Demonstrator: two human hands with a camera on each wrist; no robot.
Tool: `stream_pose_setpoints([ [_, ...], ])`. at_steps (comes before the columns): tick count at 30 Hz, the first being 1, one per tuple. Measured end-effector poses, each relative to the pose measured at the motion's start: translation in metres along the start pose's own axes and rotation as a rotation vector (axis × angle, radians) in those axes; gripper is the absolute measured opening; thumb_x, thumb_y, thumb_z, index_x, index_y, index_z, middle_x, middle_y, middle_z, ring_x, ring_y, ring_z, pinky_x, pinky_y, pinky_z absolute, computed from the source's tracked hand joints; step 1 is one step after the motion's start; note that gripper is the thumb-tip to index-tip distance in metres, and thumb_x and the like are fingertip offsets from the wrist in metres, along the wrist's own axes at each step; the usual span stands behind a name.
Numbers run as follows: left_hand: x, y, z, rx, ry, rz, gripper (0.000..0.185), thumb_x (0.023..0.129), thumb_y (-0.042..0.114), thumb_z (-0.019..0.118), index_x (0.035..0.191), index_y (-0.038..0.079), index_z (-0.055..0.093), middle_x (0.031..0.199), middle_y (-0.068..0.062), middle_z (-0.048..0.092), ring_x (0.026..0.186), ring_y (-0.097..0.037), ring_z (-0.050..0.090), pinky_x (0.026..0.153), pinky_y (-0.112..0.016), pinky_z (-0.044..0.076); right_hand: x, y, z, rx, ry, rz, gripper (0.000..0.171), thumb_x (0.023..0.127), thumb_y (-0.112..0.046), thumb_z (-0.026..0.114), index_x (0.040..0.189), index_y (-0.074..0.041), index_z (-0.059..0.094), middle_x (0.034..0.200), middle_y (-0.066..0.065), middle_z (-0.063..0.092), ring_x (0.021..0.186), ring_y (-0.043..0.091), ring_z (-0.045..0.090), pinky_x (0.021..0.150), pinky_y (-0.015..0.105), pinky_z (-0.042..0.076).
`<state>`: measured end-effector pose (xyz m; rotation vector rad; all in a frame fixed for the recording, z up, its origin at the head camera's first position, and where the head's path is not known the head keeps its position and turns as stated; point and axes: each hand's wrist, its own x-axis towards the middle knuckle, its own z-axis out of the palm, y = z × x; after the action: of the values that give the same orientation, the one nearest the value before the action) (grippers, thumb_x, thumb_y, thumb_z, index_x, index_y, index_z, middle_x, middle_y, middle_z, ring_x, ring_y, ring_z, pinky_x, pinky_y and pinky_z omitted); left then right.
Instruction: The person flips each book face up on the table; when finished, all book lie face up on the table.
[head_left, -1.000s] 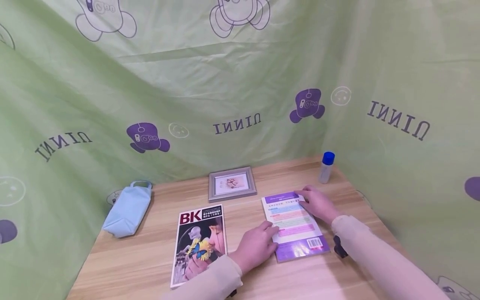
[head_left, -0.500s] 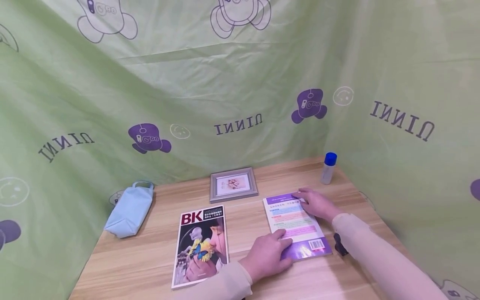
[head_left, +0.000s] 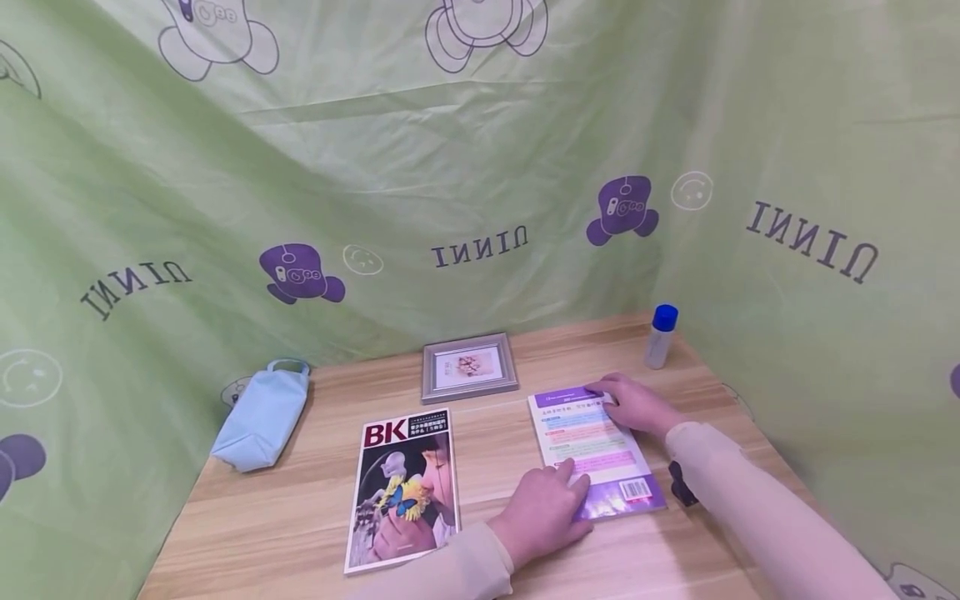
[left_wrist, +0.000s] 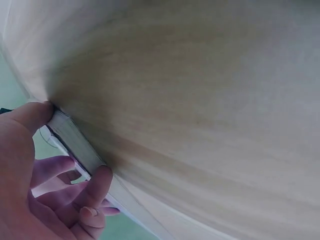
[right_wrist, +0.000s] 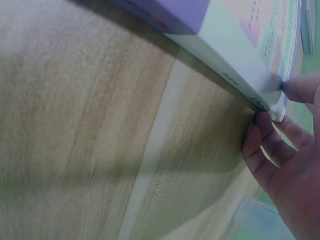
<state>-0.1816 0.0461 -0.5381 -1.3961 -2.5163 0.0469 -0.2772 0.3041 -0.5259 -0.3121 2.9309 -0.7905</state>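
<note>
Flat glossy book (head_left: 592,450), both hands (head_left: 543,512)

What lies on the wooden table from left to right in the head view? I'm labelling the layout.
Light blue fabric pouch → BK magazine → silver picture frame → purple-covered book → blue-capped glue stick.
</note>
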Motion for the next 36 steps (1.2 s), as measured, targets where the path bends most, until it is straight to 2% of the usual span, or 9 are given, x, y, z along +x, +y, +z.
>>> stream_pose_setpoints([
  [5,0.004,0.001,0.0,0.083,0.055,0.052,0.045,0.092,0.057,0.071,0.111,0.017,0.074,0.103,-0.003,0.068,0.068,-0.011,0.058,0.061,-0.025,0.049,0.0,0.001,-0.002,-0.003,0.003,-0.017,0.048,0.099,-0.007,0.062,0.146,-0.005,0.059,0.148,0.035,0.046,0.133,0.056,0.047,0.11,0.071,0.035],
  [8,0.005,0.002,-0.002,0.125,0.068,0.071,0.043,0.093,0.055,0.069,0.111,0.016,0.075,0.099,-0.002,0.068,0.064,-0.01,0.054,0.057,-0.024,0.046,0.0,0.0,-0.003,0.009,0.0,-0.006,0.047,0.099,-0.007,0.063,0.146,-0.006,0.06,0.148,0.034,0.046,0.134,0.056,0.046,0.11,0.071,0.034],
  [16,0.008,0.006,-0.004,0.267,0.086,0.113,0.046,0.092,0.053,0.065,0.112,0.013,0.075,0.095,-0.005,0.068,0.062,-0.011,0.054,0.053,-0.025,0.047,0.001,0.001,-0.005,0.004,-0.012,0.0,0.046,0.099,-0.006,0.062,0.145,-0.005,0.061,0.148,0.035,0.046,0.134,0.056,0.046,0.11,0.071,0.034],
  [28,0.006,0.008,0.006,0.372,0.122,0.129,0.051,0.091,0.05,0.062,0.122,0.011,0.074,0.112,-0.015,0.074,0.072,-0.014,0.068,0.061,-0.026,0.055,-0.001,0.004,-0.008,0.018,-0.005,0.012,0.046,0.098,-0.003,0.06,0.144,-0.004,0.062,0.147,0.035,0.047,0.135,0.057,0.044,0.11,0.072,0.034],
  [32,0.006,0.007,0.006,0.368,0.114,0.133,0.053,0.091,0.049,0.062,0.125,0.009,0.073,0.114,-0.016,0.075,0.077,-0.015,0.072,0.062,-0.026,0.057,-0.004,0.007,-0.009,0.034,0.008,-0.044,0.05,0.094,0.007,0.057,0.142,-0.002,0.063,0.145,0.037,0.047,0.134,0.06,0.044,0.11,0.073,0.032],
  [36,0.005,0.006,0.006,0.358,0.09,0.139,0.055,0.092,0.047,0.062,0.128,0.007,0.071,0.115,-0.016,0.075,0.078,-0.016,0.073,0.062,-0.024,0.058,-0.007,0.012,-0.009,-0.017,0.028,-0.126,0.052,0.093,0.013,0.058,0.142,-0.003,0.063,0.141,0.035,0.051,0.13,0.058,0.048,0.109,0.072,0.035],
])
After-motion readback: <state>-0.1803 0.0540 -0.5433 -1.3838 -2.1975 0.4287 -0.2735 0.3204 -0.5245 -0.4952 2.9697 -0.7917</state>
